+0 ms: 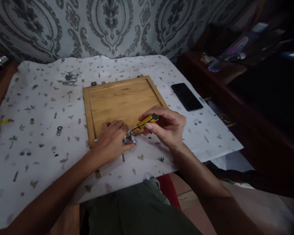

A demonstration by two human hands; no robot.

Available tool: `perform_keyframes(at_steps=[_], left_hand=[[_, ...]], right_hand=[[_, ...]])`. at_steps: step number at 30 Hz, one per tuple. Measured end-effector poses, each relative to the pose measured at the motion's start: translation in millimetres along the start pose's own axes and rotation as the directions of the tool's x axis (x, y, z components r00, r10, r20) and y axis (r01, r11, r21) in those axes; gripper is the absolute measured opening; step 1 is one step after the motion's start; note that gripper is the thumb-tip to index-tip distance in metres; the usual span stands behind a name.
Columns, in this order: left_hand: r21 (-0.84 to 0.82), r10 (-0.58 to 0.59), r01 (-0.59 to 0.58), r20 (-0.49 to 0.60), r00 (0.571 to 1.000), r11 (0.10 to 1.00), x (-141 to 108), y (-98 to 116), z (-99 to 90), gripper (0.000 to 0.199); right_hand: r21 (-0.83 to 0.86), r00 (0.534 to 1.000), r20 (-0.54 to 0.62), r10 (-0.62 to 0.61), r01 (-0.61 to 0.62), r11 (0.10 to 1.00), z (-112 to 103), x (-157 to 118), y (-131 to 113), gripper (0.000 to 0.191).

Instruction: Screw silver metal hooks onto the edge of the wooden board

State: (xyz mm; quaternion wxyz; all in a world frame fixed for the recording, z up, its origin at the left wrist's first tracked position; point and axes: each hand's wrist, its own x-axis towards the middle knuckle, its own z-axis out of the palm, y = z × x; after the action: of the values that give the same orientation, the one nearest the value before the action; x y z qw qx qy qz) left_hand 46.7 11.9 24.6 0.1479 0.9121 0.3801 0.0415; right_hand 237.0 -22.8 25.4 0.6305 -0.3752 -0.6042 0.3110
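A framed wooden panel (120, 101), like a cabinet door, lies flat on the patterned cloth. At its near edge is a shiny metal hinge (129, 138). My left hand (112, 138) rests over that edge with its fingers curled on the wood and its thumb at the hinge, steadying it. Between the thumb and fingers of my right hand (166, 125) is a screwdriver (147, 121) with a yellow and black handle. It slants down to the left, and its tip meets the hinge; any screw there is too small to make out.
Several metal pieces (71, 77) lie in a pile at the back left of the cloth (44, 130). A black phone (187, 96) lies right of the panel. A clear bottle (240, 45) stands on dark furniture at the right. A patterned curtain (112, 26) hangs behind the table.
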Motion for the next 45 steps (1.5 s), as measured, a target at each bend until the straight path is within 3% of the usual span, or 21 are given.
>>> perform_keyframes(at_steps=[9,22,45], left_hand=[[-0.027,-0.007,0.007,-0.004,1.0,1.0,-0.8,-0.1,1.1,0.029],[-0.032,-0.012,0.012,0.009,1.0,0.999,0.0,1.7,-1.0,0.025],[-0.053,-0.01,0.01,0.004,1.0,0.999,-0.6,0.7,-0.2,0.026]], right_hand=[[-0.014,0.965,-0.244,-0.093,0.092,0.996,-2.3,-3.0,3.6,0.017],[-0.031,0.986,-0.166,-0.029,0.024,0.999,0.3,-3.4,0.3,0.018],[-0.039,0.997,-0.079,-0.017,0.014,0.999,0.8,-3.6,0.9,0.018]])
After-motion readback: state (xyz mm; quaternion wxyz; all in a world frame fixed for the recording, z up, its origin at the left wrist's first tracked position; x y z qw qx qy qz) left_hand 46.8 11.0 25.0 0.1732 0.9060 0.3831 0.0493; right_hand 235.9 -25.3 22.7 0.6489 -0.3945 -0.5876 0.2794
